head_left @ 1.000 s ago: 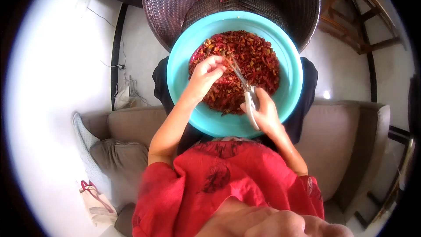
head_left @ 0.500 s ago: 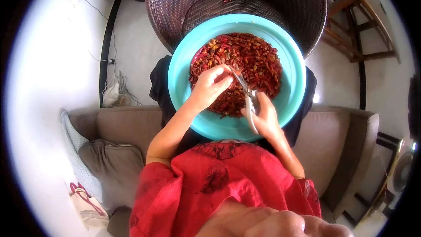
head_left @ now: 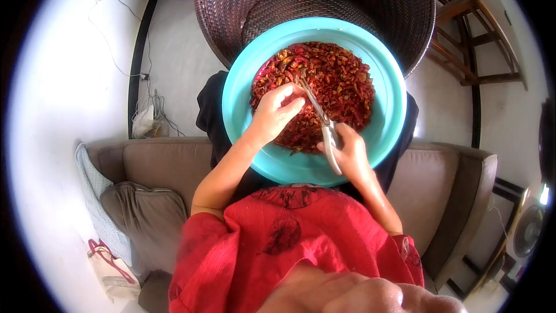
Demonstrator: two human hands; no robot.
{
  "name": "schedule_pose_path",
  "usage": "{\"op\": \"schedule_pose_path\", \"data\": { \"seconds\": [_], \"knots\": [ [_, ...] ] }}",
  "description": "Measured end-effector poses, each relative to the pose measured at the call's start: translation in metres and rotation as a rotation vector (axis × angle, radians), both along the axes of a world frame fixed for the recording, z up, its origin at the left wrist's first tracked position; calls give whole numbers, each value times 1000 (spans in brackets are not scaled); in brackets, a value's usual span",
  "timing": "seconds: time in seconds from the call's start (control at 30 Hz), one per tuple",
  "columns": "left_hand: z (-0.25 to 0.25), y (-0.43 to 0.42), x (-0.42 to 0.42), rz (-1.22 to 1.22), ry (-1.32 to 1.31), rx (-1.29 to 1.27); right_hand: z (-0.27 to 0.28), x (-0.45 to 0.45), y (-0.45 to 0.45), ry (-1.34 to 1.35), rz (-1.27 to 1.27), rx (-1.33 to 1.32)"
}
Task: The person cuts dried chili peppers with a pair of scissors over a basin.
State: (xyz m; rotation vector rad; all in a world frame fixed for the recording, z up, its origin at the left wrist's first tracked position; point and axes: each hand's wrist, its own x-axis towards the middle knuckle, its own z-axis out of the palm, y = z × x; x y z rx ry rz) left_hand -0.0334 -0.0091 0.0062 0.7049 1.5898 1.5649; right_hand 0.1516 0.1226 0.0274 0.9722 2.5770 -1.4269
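A turquoise plastic basin [head_left: 388, 95] rests on my lap, its bottom covered with red dried chili pieces [head_left: 341, 75], some of them still long. Over the left part of the heap, my left hand [head_left: 275, 113] is closed in a pinch beside the blades. Whatever sits between thumb and forefinger is too small to make out. My right hand [head_left: 352, 153] grips the pale handles of a pair of scissors [head_left: 317, 107]. These point up and left over the chilies, their blades close together, with the tips just past my left fingertips.
Beyond the basin, a dark woven basket [head_left: 278, 14] holds a few red bits. I sit on a brown sofa [head_left: 165, 159] with a cushion [head_left: 145, 214] at the left. A wooden chair [head_left: 463, 17] stands at the far right, and cables [head_left: 156, 113] lie along the left wall.
The scissor blades have come closer together and their tips now reach farther past my left fingers. My left hand keeps its pinch nearly in place. The view has shifted slightly.
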Motion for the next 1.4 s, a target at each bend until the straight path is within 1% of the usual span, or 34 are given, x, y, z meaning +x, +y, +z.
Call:
{"op": "schedule_pose_path", "data": {
  "seconds": [0.03, 0.1, 0.23, 0.3, 0.33, 0.4, 0.5, 0.6, 0.7, 0.83, 0.93, 1.0, 1.03, 1.1, 1.13, 1.2, 1.33, 1.4],
  "knots": [
    [-3, 0, -1, 1, 1, 0, -1, 2, 0, 1, 1, 0],
    [-7, 0, -2, -7, -36, 16, -3, 5, 0, 143, 52, 137],
    [-1, 2, 0, -67, -75, -30, -5, 7, 2, 108, 70, 124],
    [1, 5, 3, -9, 111, 10, -13, 7, 1, 165, 61, 218],
    [-1, 4, 2, -10, 112, 9, -14, 7, 1, 166, 60, 217],
    [-5, 3, -1, -10, 96, -62, -16, 7, 2, 52, 26, 83],
    [-4, 3, -2, 0, 105, -63, -15, 7, 2, 45, 26, 56],
    [2, 4, 0, 73, 47, -2, -7, 8, -1, 94, 4, 93],
    [-4, 3, -1, 62, -23, 25, -7, 10, 0, 147, 33, 138],
    [-6, 5, 1, 56, -116, 60, -3, 8, -1, 120, 52, 105],
    [-4, 3, -1, 47, -62, 12, -5, 6, -1, 120, 32, 87],
    [-1, 3, -1, 51, 98, -15, -9, 5, 0, 89, 20, 78],
    [3, 3, -1, 51, 98, -16, -10, 6, -1, 89, 20, 77],
    [9, 3, 0, 64, -75, 33, -12, 7, -1, 150, -10, 92],
    [8, 3, -1, 62, -76, 34, -13, 7, 0, 149, -12, 93],
    [6, 1, -3, -9, -209, -11, -14, 7, 1, 98, -70, 56],
    [5, 2, -2, 27, -168, -5, -14, 8, 1, 101, -76, 35],
    [1, 2, -3, 32, -116, -6, -10, 6, 0, 36, -59, 21]
  ]
}}
